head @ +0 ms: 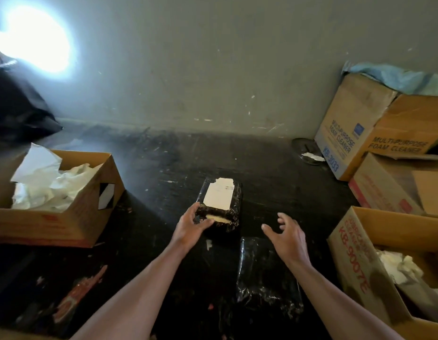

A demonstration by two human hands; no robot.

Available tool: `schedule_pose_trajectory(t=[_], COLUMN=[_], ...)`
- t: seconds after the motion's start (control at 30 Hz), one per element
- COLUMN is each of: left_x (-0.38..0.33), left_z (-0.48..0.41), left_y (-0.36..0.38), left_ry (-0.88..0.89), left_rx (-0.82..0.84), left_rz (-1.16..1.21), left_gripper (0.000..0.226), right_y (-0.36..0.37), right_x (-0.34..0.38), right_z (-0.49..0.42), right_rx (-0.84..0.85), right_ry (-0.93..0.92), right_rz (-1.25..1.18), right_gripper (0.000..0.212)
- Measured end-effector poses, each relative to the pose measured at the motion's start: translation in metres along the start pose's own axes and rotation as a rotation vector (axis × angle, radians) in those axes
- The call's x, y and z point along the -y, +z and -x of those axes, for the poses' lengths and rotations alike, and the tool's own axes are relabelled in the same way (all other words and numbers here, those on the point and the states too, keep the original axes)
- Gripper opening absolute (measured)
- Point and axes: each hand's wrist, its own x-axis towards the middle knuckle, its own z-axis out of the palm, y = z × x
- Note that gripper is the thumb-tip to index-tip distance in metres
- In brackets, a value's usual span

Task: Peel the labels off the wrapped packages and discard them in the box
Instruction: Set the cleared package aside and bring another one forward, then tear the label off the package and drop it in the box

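Observation:
A package wrapped in black film (234, 215) lies on the dark floor in the middle of the view. A white label (219, 195) covers most of its top face. My left hand (192, 223) grips the package's near left corner. My right hand (288, 235) hovers to the right of the package, fingers spread, holding nothing. A second black-wrapped package (267, 273) lies closer to me, between my forearms. An open cardboard box (78, 217) at the left holds crumpled white paper (48, 185).
Another open cardboard box (348, 246) with crumpled paper stands at the right, near my right arm. Several more cardboard boxes (348, 133) are stacked at the back right against the grey wall. A black bag (19, 106) sits at the far left under a bright light.

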Motion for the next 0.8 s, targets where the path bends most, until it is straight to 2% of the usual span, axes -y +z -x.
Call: schedule_pose_trajectory(t=[0.23,0.43,0.57,0.63,0.7,0.8], left_x=[0.001,0.012,0.035,0.045,0.043,0.043], left_z=[-0.078,-0.144,-0.174,-0.182,-0.181,-0.172], left_y=[-0.021,-0.029,-0.024,-0.018,-0.013,-0.007], left_ry=[-0.03,-0.041,0.025,0.041,0.066,0.069], left_rx=[0.026,0.163,0.275,0.313,0.32,0.289], left_rz=[-0.129,-0.296,-0.3,-0.29,-0.298,-0.286], left_gripper=[0.104,0.12,0.126,0.137,0.143,0.139], right_y=[0.051,0.099,0.123,0.133,0.142,0.152], right_x=[0.045,0.057,0.059,0.061,0.064,0.063], right_z=[-0.077,-0.147,-0.181,-0.195,-0.207,-0.223], right_rx=[0.053,0.09,0.081,0.097,0.122,0.162], right_ry=[-0.06,-0.055,-0.024,-0.019,-0.016,-0.037], right_rz=[0.053,0.072,0.072,0.064,0.062,0.084], right_gripper=[0.069,0.058,0.051,0.051,0.051,0.05])
